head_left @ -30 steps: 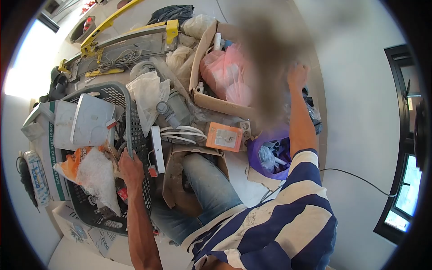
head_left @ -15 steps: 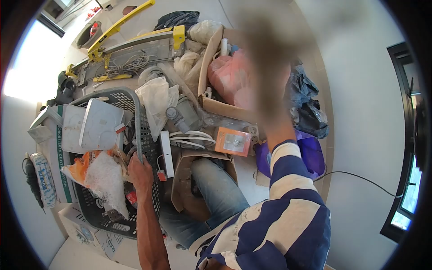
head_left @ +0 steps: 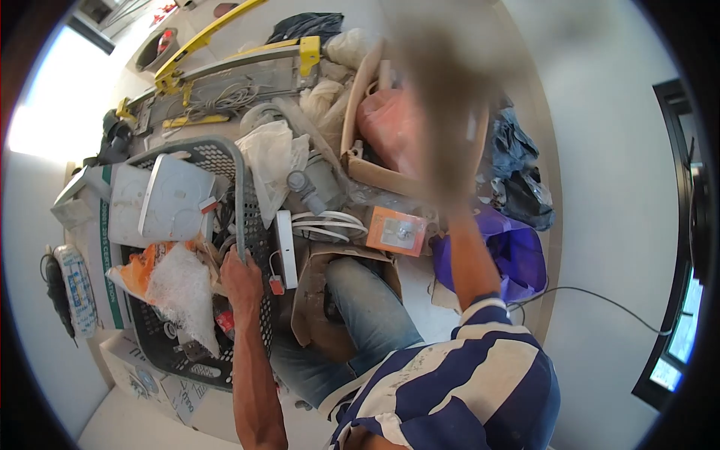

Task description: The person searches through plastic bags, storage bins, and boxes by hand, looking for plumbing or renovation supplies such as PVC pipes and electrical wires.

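Note:
My left hand (head_left: 241,281) is closed round the right rim of a dark green perforated basket (head_left: 260,232). Inside the basket lie white plastic boxes (head_left: 176,196), an orange bag (head_left: 141,270) and bubble wrap (head_left: 180,296). My right forearm (head_left: 471,255) reaches up over the near edge of a cardboard box (head_left: 382,178) that holds a pink bag (head_left: 390,124). A brown blur covers the right hand, so its fingers are hidden.
An orange box (head_left: 396,232) and coiled white cable (head_left: 326,226) lie between basket and purple bag (head_left: 517,255). Behind them is a yellow-ended tool (head_left: 309,56). Black bags (head_left: 517,199) lie at the right, near a black cable (head_left: 600,298).
The view has shifted slightly, moving most things a little to the right. My right forearm shows more below the blur; my left hand stays on the basket rim.

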`<state>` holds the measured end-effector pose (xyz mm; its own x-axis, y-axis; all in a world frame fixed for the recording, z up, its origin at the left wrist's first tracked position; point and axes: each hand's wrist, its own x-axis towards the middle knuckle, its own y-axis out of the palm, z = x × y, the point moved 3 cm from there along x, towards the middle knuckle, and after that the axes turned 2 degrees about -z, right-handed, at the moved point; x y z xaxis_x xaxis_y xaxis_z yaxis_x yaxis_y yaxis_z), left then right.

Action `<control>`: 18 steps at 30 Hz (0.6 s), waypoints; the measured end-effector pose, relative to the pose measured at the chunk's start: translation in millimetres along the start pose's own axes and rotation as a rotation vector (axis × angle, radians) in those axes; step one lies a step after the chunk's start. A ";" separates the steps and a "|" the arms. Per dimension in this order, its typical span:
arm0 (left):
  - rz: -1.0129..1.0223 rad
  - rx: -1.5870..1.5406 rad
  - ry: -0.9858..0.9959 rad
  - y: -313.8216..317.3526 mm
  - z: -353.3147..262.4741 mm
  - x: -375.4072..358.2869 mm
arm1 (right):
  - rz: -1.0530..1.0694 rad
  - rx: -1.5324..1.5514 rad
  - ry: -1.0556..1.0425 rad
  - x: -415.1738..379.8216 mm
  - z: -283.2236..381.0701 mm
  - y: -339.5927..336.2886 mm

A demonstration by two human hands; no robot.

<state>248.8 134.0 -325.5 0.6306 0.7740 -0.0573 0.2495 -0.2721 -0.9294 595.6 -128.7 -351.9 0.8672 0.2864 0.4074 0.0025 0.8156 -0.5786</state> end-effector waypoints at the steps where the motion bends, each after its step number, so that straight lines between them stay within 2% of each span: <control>1: -0.060 -0.013 0.063 2.5 5.2 -0.7 | -0.047 0.109 -0.034 -21.6 20.0 -12.6; 3: -0.120 -0.032 0.131 2.4 -0.5 -1.4 | 0.009 0.021 0.095 -65.1 52.0 -35.3; 5: -0.041 0.010 0.040 -3.9 -6.9 -2.6 | 0.039 0.212 0.160 -98.6 75.0 -48.7; 8: -0.074 0.050 0.052 -2.1 -6.1 -4.0 | 0.104 0.354 0.261 -127.9 72.6 -53.9; 9: -0.070 0.051 0.065 -2.1 -6.7 -4.3 | 0.115 0.321 0.124 -128.8 73.6 -53.4; 10: -0.056 0.027 0.058 -2.3 -6.7 -4.2 | 0.101 0.317 0.130 -132.2 74.3 -53.9; 13: -0.020 0.018 0.032 -2.9 -9.9 -3.0 | 0.248 0.373 0.165 -134.2 89.8 -49.7; 18: 0.000 -0.004 0.019 1.5 -2.8 -1.0 | 0.297 0.512 0.228 -140.4 89.3 -50.1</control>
<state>250.6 131.2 -325.8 0.6447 0.7628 -0.0499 0.2525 -0.2741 -0.9280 429.2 -164.9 -317.0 0.8788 0.4689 0.0879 -0.4439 0.8712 -0.2098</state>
